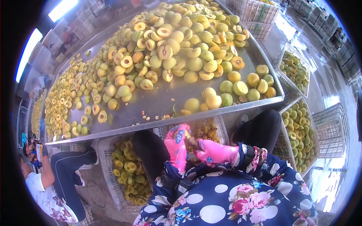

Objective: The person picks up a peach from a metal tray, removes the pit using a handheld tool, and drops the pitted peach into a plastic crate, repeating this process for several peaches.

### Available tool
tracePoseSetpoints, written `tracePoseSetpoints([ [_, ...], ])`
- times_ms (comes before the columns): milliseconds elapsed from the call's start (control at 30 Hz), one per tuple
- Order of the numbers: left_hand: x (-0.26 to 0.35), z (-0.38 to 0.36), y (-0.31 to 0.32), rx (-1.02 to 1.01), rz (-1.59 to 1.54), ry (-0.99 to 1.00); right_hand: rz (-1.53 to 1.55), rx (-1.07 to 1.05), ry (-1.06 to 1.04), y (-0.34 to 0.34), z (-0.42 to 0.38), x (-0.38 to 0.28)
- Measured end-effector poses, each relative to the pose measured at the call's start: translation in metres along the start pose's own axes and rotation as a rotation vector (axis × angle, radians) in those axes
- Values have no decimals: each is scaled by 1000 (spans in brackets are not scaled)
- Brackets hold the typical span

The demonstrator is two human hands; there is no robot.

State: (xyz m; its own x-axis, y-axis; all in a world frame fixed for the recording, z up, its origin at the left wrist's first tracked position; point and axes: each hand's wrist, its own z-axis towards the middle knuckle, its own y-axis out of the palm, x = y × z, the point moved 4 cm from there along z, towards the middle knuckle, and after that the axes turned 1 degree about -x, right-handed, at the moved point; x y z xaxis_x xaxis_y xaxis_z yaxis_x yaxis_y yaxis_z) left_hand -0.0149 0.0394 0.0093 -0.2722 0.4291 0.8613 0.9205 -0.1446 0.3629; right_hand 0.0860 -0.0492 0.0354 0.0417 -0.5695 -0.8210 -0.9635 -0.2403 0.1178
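My left hand, in a pink patterned glove, is closed around a piece of yellow peach-like fruit, of which only a little shows. Beside it, my right hand, also pink-gloved, has its fingers curled around a small, narrow brownish thing whose kind I cannot make out. The two hands almost meet over my lap, just below the metal table's near edge. Under them stands a crate of fruit pieces, partly hidden by the gloves.
Whole and halved yellow-green fruit is heaped on the table. A crate of halves stands at my left, and fruit-filled crates at my right. Another person sits at the far left. Stacked crates are behind the table.
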Motion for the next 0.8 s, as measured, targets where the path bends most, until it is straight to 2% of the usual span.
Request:
tracePoseSetpoints([
  [33, -1, 1, -2, -11, 30, 17, 29, -5, 7, -1, 2, 2],
  [133, -4, 7, -8, -41, 123, 69, -639, 317, -408, -1, 13, 7],
  [167, -5, 8, -9, -42, 155, 85, -474, 235, -274, -3, 14, 18],
  [233, -4, 8, -7, -23, 125, 76, -148, 69, -11, 0, -2, -11],
  [333, 1, 2, -4, 16, 15, 30, 125, -3, 33, 4, 4, -3],
  [400, -3, 5, -7, 9, 18, 57, -335, 124, -166, 4, 25, 22],
  [467, -8, 8, -9, 30, 54, 77, -564, 234, -297, 5, 30, 27],
  [533, -8, 9, -9, 53, 73, 85, -562, 323, -367, 4, 25, 17],
  [633, -8, 7, -8, 79, 46, 69, -5, 68, 7, 8, 14, 3],
  [733, -8, 6, -9, 82, -3, 55, 143, -12, 19, 9, 17, 6],
  [800, -6, 5, -7, 78, 10, 52, 13, 27, 21, 7, 12, -3],
])
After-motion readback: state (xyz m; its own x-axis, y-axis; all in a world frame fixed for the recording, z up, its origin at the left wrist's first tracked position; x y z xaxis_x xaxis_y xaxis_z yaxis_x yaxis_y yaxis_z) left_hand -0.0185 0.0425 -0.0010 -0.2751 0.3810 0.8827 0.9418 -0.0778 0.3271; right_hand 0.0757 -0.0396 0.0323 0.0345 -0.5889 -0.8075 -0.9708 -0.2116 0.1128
